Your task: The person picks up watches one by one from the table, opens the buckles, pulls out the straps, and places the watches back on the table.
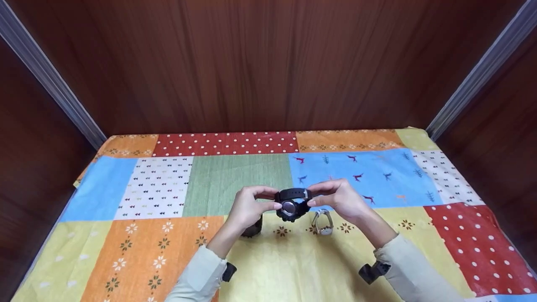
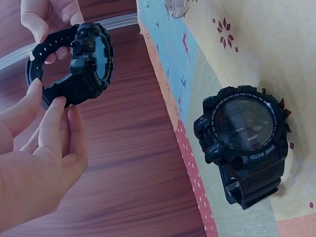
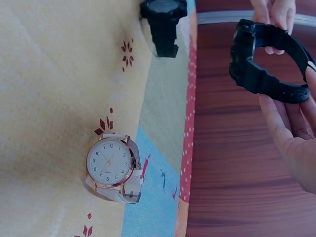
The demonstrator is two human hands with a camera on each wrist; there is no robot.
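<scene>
Head view: A person's left hand (image 1: 246,209) and right hand (image 1: 343,199) hold a black watch (image 1: 294,193) above a counter (image 1: 151,256) spread with patchwork cloth. Each grip is a pinch, thumb and fingers drawn in on the strap — the left grip at the held watch's left side, the right at its right. Nearer the person and left of the held watch sits a second black watch (image 1: 253,229), partly hidden by the left arm; nearer the person and right of it rests a pale-strapped watch (image 1: 325,230). Wood panelling (image 1: 251,71) rises beyond it.

Left wrist view: The held watch shows its looped band and its dial, turned toward the counter side, both grips on the strap. Below and right of it, the second black watch reads "SPORT WATCH".

Right wrist view: Both grips pinch the held watch's band — below and left of it, the pale-strapped watch shows a white, numbered dial.
</scene>
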